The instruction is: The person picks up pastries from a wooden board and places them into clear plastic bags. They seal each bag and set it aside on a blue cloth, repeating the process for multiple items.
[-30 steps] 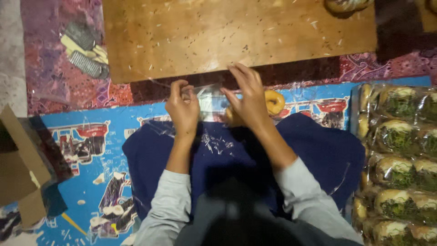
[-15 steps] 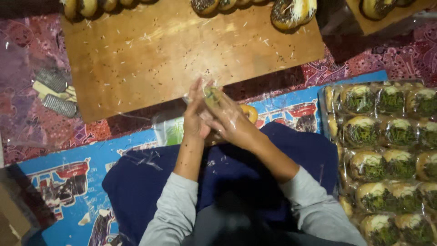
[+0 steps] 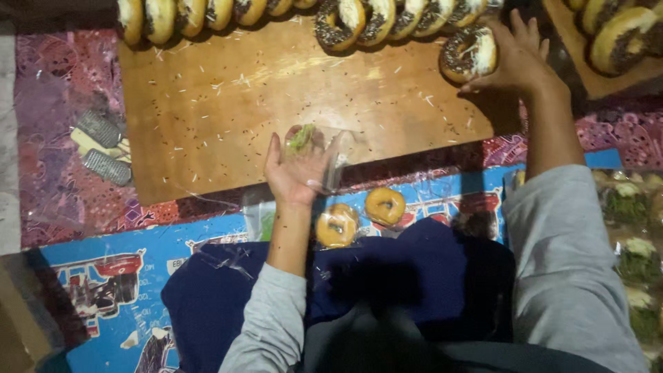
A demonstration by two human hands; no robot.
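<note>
1. I see the right hand (image 3: 514, 59) stretched to the far right of the tabletop (image 3: 228, 131), fingers closed around a sprinkle-topped doughnut (image 3: 469, 54). It sits at the right end of a row of doughnuts (image 3: 359, 19) along the far edge. A hard squeeze could smear its topping, I judge, and a sideways pull could knock the neighbour beside it.

2. The left hand (image 3: 297, 169) is at the near edge of the tabletop, palm up, fingers spread, with a thin clear plastic bag (image 3: 324, 155) draped over it. I cannot tell whether the bag's mouth stands open. If it is collapsed, the doughnut could catch on the film and shed sprinkles, or slip past it.

3. Loose sprinkles and shreds lie scattered over the wood; a sleeve dragged across would pick them up.

4. Two plain bagged doughnuts (image 3: 359, 215) lie just near of the left wrist on the blue printed mat (image 3: 110, 276). A dropped doughnut or a lowered forearm could crush them.

5. Wrapped packs (image 3: 632, 242) are stacked at the right, close under the right elbow; pulling that arm back low could bump them.
</note>
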